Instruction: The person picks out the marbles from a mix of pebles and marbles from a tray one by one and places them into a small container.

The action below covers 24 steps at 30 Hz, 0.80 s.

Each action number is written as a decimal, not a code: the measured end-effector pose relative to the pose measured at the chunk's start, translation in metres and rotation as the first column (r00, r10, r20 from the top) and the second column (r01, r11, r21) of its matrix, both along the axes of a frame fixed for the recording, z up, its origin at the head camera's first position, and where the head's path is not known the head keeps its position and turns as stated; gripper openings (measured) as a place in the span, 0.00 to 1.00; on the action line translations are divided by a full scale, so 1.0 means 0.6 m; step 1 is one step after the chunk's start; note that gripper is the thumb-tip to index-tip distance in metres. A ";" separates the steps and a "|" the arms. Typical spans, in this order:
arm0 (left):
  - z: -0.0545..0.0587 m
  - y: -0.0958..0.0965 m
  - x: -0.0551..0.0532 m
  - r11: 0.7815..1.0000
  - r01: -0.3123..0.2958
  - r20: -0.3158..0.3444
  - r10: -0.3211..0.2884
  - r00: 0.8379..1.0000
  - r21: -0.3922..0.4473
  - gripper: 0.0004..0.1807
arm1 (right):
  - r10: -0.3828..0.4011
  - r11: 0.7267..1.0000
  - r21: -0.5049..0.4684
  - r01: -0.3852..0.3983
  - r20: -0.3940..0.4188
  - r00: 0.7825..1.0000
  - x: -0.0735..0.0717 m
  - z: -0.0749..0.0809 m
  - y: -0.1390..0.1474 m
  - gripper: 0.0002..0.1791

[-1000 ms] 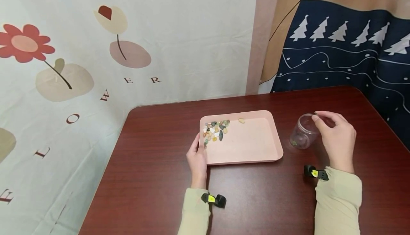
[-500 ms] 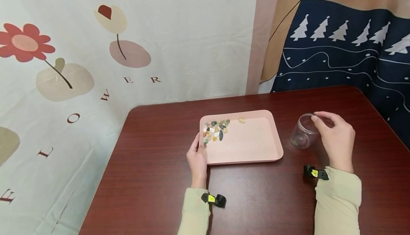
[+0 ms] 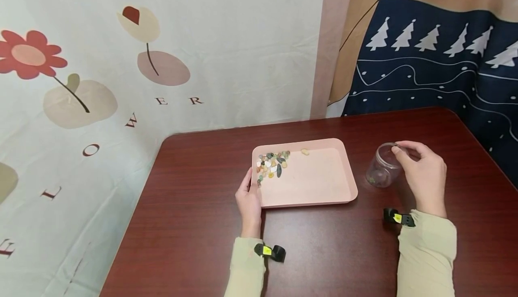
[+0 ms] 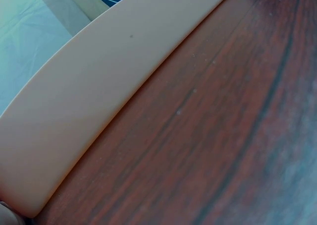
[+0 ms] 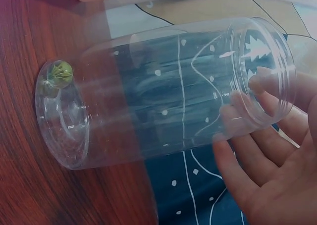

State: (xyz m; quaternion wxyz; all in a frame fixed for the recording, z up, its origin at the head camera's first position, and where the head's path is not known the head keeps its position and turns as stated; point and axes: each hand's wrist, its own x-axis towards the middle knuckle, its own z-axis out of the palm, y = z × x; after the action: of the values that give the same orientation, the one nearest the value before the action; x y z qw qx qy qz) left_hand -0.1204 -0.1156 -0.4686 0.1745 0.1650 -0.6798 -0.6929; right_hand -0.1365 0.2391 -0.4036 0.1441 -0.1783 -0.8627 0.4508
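Clear jar (image 3: 381, 170) upright on the table at the tray's right side, just apart from it; tall, cylindrical, see-through, with a ridged neck and open mouth. Right wrist view: plastic-looking wall throws pale glints; a round green-yellow marble (image 5: 61, 74) with streaks sits at the bottom, inside. Right hand (image 3: 426, 178) has thumb and forefinger pinching at the jar's rim, other fingers fanned along the upper wall; whether anything small is between the tips, cannot tell. Left hand (image 3: 249, 201) grips the near-left corner of a pink tray (image 3: 313, 180), shallow, rectangular, round-cornered; the wall, close up, is matte and smooth with one dark speck. Stones (image 3: 267, 164) cluster along the tray's left end: glossy and rounded, white, amber, green, brown. One dark oblong stone (image 3: 279, 170) lies at the cluster's edge; a tan stone (image 3: 305, 152) lies apart, near the far wall. Table (image 3: 194, 225) reddish brown, wood-grained, faintly shiny. Against one second ago: right hand slightly further left at the rim; jar, tray and stones as they were, left hand same hold.
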 end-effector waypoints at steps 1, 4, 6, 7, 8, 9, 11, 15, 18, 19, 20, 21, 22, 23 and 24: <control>-0.005 -0.002 -0.002 1.000 0.000 -0.001 0.000 1.000 0.003 0.21 | 0.005 1.000 -0.001 -0.005 0.001 1.000 0.000 0.000 0.000 0.24; -0.020 -0.006 -0.007 1.000 -0.005 0.004 0.005 1.000 0.003 0.21 | 0.022 1.000 -0.004 -0.022 0.000 1.000 0.001 0.000 -0.001 0.24; -0.024 -0.007 -0.009 1.000 -0.008 0.005 0.008 1.000 -0.006 0.20 | 0.034 0.999 -0.005 -0.034 -0.002 0.999 0.002 0.001 -0.001 0.24; -0.025 -0.007 -0.009 1.000 -0.011 0.009 0.011 1.000 -0.011 0.20 | 0.037 0.999 -0.004 -0.037 -0.003 0.999 0.002 0.001 -0.001 0.24; -0.026 -0.007 -0.009 1.000 -0.014 0.010 0.014 1.000 -0.017 0.20 | 0.039 0.999 -0.004 -0.039 -0.003 0.999 0.003 0.001 -0.001 0.24; -0.026 -0.007 -0.009 1.000 -0.015 0.010 0.015 1.000 -0.022 0.20 | 0.041 0.999 -0.005 -0.041 -0.003 0.999 0.003 0.001 -0.001 0.24; -0.026 -0.006 -0.009 0.999 -0.018 0.008 0.018 1.000 -0.026 0.20 | 0.044 0.999 -0.005 -0.044 0.000 0.999 0.003 0.001 -0.001 0.25; -0.027 -0.005 -0.009 0.999 -0.022 0.002 0.022 1.000 -0.027 0.20 | 0.049 0.999 0.003 -0.049 0.004 0.999 0.003 0.001 -0.001 0.25; -0.027 -0.006 -0.010 0.999 -0.025 0.003 0.025 1.000 -0.032 0.20 | 0.052 0.999 0.012 -0.052 0.008 0.999 0.003 0.002 -0.001 0.25; -0.027 -0.006 -0.010 0.999 -0.026 0.004 0.026 1.000 -0.035 0.20 | 0.053 0.998 0.015 -0.053 0.010 0.999 0.003 0.002 -0.001 0.26; -0.027 -0.006 -0.010 0.999 -0.027 0.008 0.027 1.000 -0.035 0.20 | 0.053 0.998 0.017 -0.053 0.010 0.999 0.003 0.002 -0.001 0.26; -0.027 -0.006 -0.010 0.999 -0.028 0.009 0.028 1.000 -0.038 0.20 | 0.053 0.998 0.019 -0.054 0.012 0.999 0.004 0.002 -0.001 0.26; -0.027 -0.006 -0.010 0.999 -0.029 0.010 0.029 1.000 -0.039 0.20 | 0.053 0.998 0.019 -0.053 0.013 0.999 0.004 0.002 -0.001 0.26; -0.027 -0.006 -0.010 0.999 -0.029 0.011 0.030 1.000 -0.040 0.20 | 0.053 0.998 0.018 -0.053 0.014 0.998 0.004 0.002 -0.001 0.26; -0.027 -0.006 -0.010 0.999 -0.029 0.010 0.029 1.000 -0.037 0.20 | 0.053 0.998 0.018 -0.053 0.015 0.998 0.004 0.002 -0.001 0.26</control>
State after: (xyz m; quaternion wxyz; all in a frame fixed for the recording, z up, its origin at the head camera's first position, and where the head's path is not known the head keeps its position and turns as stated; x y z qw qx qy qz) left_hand -0.1264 -0.1192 -0.4847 0.1840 0.1752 -0.6910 -0.6768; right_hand -0.1341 0.2387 -0.4023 0.1276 -0.1572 -0.8723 0.4450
